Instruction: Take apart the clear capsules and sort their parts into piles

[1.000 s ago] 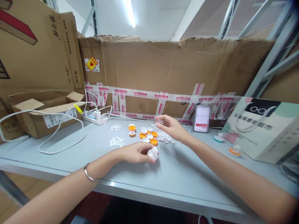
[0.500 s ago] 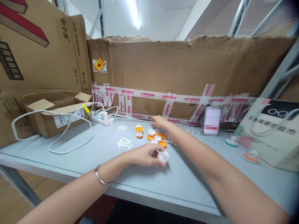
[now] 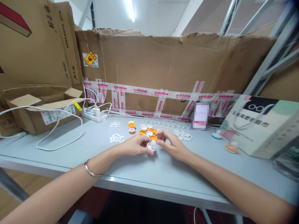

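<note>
My left hand [image 3: 137, 145] pinches a small clear-and-white plastic cap [image 3: 151, 147] just above the table, its open side tilted up. My right hand [image 3: 173, 144] is at the cap's right side with thumb and fingers drawn together; what they hold, if anything, is too small to make out. Just behind both hands lies a cluster of white caps [image 3: 143, 127] and orange caps [image 3: 142, 132]. A short stack of orange and white caps [image 3: 131, 125] stands to its left. White small discs [image 3: 116, 138] lie in a group left of my left hand.
Small white parts [image 3: 183, 135] and a row of clear pieces [image 3: 174, 124] lie behind my right hand. Two domed pieces, teal-based [image 3: 216, 134] and orange-based [image 3: 231, 147], stand near a paper bag [image 3: 247, 130]. A power strip [image 3: 94, 116], cable and open carton [image 3: 23, 119] are left.
My right hand has come back from the rear of the table to the cap in my left hand. The left hand keeps its hold. The camera view has shifted right.
</note>
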`<state>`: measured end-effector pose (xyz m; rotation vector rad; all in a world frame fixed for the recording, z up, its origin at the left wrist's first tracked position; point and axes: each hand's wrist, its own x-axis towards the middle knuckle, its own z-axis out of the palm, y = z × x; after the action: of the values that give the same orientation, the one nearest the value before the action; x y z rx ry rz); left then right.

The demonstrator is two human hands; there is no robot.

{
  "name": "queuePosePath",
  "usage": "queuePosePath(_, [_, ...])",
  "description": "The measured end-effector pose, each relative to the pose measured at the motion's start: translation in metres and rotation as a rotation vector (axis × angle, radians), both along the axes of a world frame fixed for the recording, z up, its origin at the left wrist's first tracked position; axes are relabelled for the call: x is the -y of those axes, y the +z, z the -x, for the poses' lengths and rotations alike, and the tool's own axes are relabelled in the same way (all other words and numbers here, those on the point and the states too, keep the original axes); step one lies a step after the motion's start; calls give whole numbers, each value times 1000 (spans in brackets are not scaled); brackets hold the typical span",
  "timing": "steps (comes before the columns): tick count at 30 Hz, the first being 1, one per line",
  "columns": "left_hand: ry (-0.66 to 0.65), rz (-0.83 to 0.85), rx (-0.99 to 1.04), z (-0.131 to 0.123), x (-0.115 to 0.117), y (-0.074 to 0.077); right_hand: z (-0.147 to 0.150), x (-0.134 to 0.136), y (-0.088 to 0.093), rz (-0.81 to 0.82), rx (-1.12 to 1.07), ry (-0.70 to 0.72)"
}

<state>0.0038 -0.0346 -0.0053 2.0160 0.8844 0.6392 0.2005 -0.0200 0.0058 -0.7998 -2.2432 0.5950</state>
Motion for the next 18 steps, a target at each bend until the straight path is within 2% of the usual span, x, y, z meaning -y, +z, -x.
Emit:
queuePosePath(3, [-25,12,72,0,1,2,-1,14,-11,38,3,-13])
queuePosePath(6, [-60,40,108,0,2,2,9,16,-13,-8,-4,4])
queuePosePath(13, [-88,56,58,1,5,-2,12,21,-15,-328,96,96])
queuePosePath(18, [-53,10,51,-2,11,6,10,18,-18,-547,54,122])
